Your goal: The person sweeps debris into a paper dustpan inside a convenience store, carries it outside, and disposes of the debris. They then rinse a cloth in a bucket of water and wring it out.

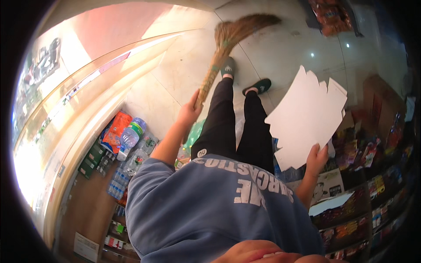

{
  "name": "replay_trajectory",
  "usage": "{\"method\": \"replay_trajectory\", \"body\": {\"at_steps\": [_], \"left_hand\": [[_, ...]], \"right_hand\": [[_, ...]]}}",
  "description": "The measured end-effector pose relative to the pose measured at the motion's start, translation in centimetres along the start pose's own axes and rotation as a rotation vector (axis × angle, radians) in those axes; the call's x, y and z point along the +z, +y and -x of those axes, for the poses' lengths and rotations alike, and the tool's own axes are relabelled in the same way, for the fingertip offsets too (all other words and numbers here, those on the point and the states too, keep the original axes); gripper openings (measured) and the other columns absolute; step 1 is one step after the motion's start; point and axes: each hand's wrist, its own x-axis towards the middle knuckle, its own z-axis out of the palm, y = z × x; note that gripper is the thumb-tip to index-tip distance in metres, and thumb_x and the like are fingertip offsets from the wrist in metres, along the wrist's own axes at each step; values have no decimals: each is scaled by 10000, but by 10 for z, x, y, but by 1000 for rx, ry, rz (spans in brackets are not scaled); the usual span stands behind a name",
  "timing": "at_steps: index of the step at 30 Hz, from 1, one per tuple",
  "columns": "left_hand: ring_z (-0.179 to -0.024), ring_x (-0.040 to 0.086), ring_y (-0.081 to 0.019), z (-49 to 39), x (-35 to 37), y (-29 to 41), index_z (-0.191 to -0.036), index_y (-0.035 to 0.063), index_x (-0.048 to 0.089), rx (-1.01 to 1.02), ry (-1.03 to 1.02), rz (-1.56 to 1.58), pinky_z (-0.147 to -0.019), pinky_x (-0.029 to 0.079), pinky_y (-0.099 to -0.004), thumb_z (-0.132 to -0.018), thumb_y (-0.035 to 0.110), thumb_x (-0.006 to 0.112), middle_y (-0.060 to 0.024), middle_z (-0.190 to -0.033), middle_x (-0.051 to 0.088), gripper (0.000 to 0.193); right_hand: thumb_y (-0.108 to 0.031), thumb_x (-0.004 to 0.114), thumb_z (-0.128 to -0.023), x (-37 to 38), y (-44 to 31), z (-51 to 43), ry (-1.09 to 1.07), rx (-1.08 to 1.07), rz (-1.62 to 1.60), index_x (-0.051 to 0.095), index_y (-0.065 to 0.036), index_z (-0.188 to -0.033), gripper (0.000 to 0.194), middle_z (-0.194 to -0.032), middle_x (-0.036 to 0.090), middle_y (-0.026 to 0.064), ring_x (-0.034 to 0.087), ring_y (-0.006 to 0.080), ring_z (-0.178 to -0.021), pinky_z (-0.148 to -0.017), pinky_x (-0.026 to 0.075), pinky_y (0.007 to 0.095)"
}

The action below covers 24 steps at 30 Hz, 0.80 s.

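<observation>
My left hand [190, 111] is closed around the short bound handle of a straw broom [210, 75]. The broom's bristles fan out at the top of the view, past my feet, over the tiled floor [279, 56]. With my right hand [316, 160] I grip a sheet of white cardboard [304, 118] by its near edge, thumb on the upper face. Several of its edges are torn and jagged, and its face looks plain white. The broom and the cardboard are apart from each other.
To my left, large water bottles [131, 131] and an orange package [119, 128] stand beside a glass door [108, 62]. Shelves of packaged goods [348, 227] line the right, with a cardboard box [381, 98] beyond. A dark-edged bag of packets [332, 18] lies at the top right.
</observation>
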Motion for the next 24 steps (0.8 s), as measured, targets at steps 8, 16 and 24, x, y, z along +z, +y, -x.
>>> {"method": "replay_trajectory", "body": {"at_steps": [8, 16, 24], "left_hand": [[-706, 617, -315, -205, -7, 146, -1433, 272, 229, 164, -4, -263, -663, 493, -426, -847, 289, 507, -176, -851, 629, 649], [-927, 616, -378, -181, 12, 75, -1427, 289, 219, -16, -160, -466, -785, 477, -470, -834, 241, 478, -212, -1035, 630, 649], [-829, 619, -412, -77, -101, 16, -1416, 294, 273, 246, -73, -502, -718, 492, -477, -837, 225, 554, -233, -909, 644, 648]], "right_hand": [[-149, 523, -854, 13, 22, 17, 6, 74, -19, 569, 33, -1060, 279, -926, 621, 243, 610, 415, -825, -697, 492, 441], [-153, 509, -861, 13, 13, 30, 18, 69, -63, 565, 35, -1063, 281, -934, 613, 250, 601, 421, -857, -720, 488, 437], [-134, 521, -848, 13, 7, 34, 48, 151, -125, 565, 39, -1064, 280, -942, 615, 250, 609, 410, -852, -718, 502, 419]]}}
